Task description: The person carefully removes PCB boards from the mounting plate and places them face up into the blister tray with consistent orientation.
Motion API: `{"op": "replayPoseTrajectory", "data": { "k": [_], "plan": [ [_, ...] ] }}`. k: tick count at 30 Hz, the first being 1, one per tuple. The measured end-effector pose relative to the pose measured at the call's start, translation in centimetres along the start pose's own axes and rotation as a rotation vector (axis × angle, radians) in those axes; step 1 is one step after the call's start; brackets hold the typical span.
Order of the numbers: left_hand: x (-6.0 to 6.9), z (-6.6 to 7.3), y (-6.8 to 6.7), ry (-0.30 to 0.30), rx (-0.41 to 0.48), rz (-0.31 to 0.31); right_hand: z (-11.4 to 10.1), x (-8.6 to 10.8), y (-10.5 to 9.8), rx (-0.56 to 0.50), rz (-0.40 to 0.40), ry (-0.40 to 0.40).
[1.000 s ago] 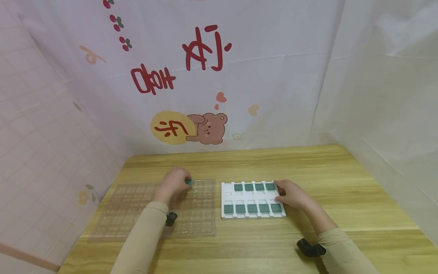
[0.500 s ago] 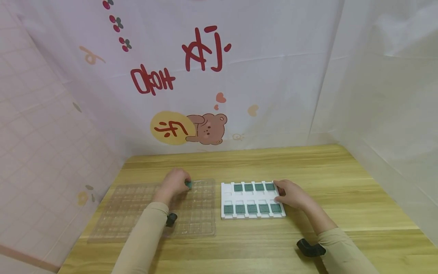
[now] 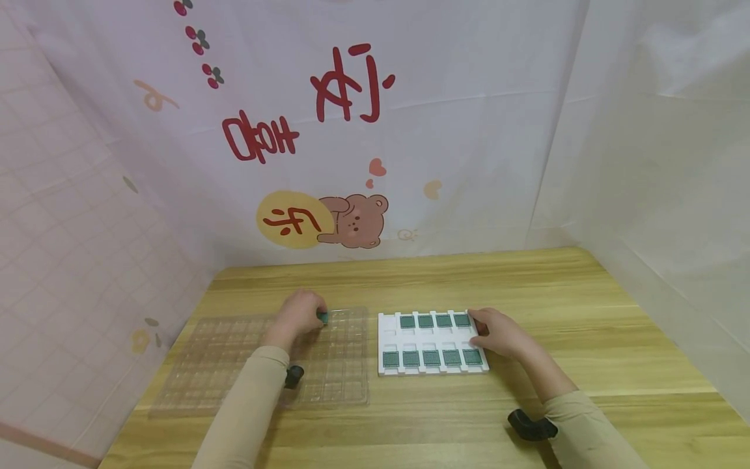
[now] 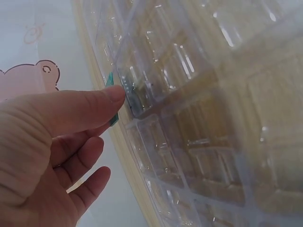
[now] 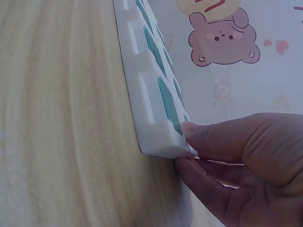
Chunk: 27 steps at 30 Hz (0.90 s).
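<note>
Between thumb and fingers, my left hand pinches a small green circuit board at the far part of a clear plastic compartment tray. In the left wrist view that board stands on edge beside the tray's compartments, mostly covered by the thumb. My right hand grips the right edge of a white slotted tray, thumb on top in the right wrist view. Two rows of green square boards lie in this white tray; the far row's leftmost slot holds none.
Both trays lie side by side on a wooden table, a narrow gap between them. A printed white cloth hangs behind the table and along its sides. Dark wrist mounts sit below the hands.
My left hand has come down very slightly with the green circuit board, which sits a little lower and nearer the clear tray. The right hand and the white tray have stayed put.
</note>
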<state>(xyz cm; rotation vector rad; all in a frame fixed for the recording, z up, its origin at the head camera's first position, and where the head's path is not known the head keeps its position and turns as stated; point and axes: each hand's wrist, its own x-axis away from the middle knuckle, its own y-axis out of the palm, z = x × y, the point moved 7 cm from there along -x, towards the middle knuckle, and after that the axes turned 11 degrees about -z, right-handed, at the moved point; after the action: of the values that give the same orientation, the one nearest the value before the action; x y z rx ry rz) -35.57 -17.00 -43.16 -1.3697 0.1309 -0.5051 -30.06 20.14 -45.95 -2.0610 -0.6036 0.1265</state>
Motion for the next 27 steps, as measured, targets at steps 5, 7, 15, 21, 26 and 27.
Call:
{"op": "replayPoseTrajectory", "data": {
  "k": [5, 7, 15, 21, 26, 27],
  "plan": [
    [-0.05, -0.01, 0.01, -0.012, -0.009, -0.005, -0.04, 0.02, -0.08, -0.003, 0.001, -0.007],
    [-0.08, 0.01, 0.06, -0.009, -0.02, -0.003, -0.07, 0.04, -0.06, -0.002, 0.001, -0.01],
    [-0.05, -0.02, 0.22, -0.026, -0.014, -0.002, -0.26, 0.21, -0.08, -0.008, 0.006, -0.024],
    [0.14, -0.04, 0.12, -0.04, 0.002, 0.012, -0.49, 0.37, -0.3, -0.005, 0.017, -0.028],
    [0.17, -0.07, 0.12, -0.048, 0.012, 0.001, -0.46, 0.35, -0.26, -0.012, 0.01, -0.026],
    [0.15, -0.1, 0.12, -0.051, 0.019, -0.001, -0.44, 0.35, -0.23, -0.015, 0.009, -0.026]
  ]
}}
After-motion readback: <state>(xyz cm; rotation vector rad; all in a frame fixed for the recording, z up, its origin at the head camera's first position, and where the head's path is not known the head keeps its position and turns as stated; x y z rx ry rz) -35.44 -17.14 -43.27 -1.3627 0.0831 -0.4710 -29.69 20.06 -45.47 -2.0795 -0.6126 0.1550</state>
